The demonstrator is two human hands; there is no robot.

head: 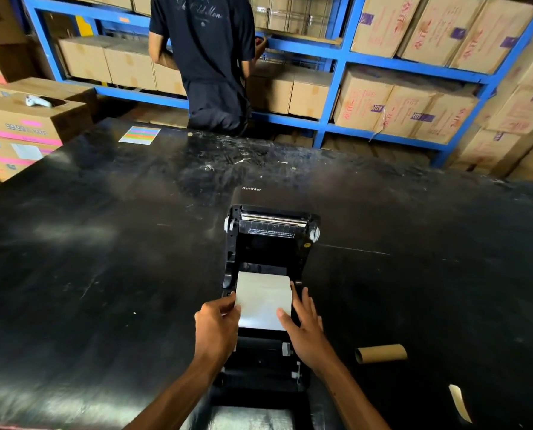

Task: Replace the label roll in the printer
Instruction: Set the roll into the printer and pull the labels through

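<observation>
Black, scuffed table (pixel 104 274) carries the open printer (pixel 268 243) — its white label roll (pixel 263 297) sits in the bay, paper sheet drawn toward the wearer. Left hand (pixel 217 321) pinches the sheet's left edge; right hand (pixel 305 324) lies spread — thumb pressing the right edge.

A wide black surface (pixel 104 274), scuffed and dusty toward its far edge, carries an open black printer (pixel 266 243) near the middle. An empty cardboard core (pixel 380 353) and a paper strip (pixel 460 402) lie toward the near right corner; a striped colour card (pixel 140 135) sits by the far left edge.
</observation>
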